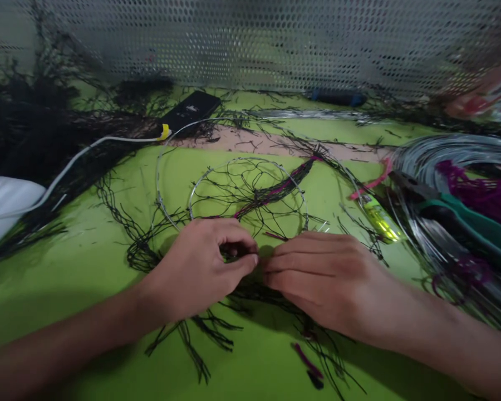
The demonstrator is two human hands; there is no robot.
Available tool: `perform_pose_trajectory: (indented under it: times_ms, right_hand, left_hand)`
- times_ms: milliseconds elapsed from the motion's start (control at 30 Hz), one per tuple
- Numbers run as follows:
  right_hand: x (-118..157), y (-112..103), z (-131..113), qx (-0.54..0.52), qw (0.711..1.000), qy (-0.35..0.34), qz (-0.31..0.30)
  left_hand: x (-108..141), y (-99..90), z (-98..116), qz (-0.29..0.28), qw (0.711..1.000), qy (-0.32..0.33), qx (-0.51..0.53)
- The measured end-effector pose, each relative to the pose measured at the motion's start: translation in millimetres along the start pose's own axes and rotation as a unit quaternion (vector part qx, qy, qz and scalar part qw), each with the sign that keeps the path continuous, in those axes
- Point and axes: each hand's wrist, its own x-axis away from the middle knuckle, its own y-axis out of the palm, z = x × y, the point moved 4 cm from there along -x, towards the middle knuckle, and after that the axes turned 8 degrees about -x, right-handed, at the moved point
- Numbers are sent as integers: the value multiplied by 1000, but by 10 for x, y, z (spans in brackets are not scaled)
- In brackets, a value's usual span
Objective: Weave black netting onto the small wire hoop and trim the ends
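A thin wire ring (234, 161) with black netting (271, 195) strung across it lies on the green surface. Magenta thread runs along a bunched part of the net. Over the ring's near edge, my left hand (196, 267) is closed, thumb and forefinger pinched together. Facing it, my right hand (329, 278) is closed too, its fingers pressed together and their tips almost meeting the left ones. Whatever the fingertips hold is hidden or too small to make out. Loose black strands (196, 340) spread out below the hands.
Right: a coil of wire (434, 147), green-handled pliers (476, 217), a yellow lighter (379, 220) and purple thread (476, 192). Left: a heap of black netting (29, 128) and a white cable (87, 147). A black phone-like slab (194, 108) lies before a perforated metal panel (250, 44).
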Motion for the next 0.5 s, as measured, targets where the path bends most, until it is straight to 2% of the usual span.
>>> perform_pose_trajectory:
  times_ms: [67,167,267,400,500]
  right_hand:
    - [-3,-10,23,-33,999,19,8]
    - [-26,-36,80,-86,990,107,30]
    - [-54,-32,97,-98,983,157,6]
    - [-79,-7,115,-61,985,163,-6]
    - [-92,22,94,15,994,107,-9]
  left_hand:
    - [3,-1,-5,-9,1000,6,4]
    - [12,-16,-12,-6,999,24,23]
    - [24,-36,-18,13,998,41,40]
    - [65,-52,15,39,995,86,18]
    - [112,-89,79,86,983,159,-30]
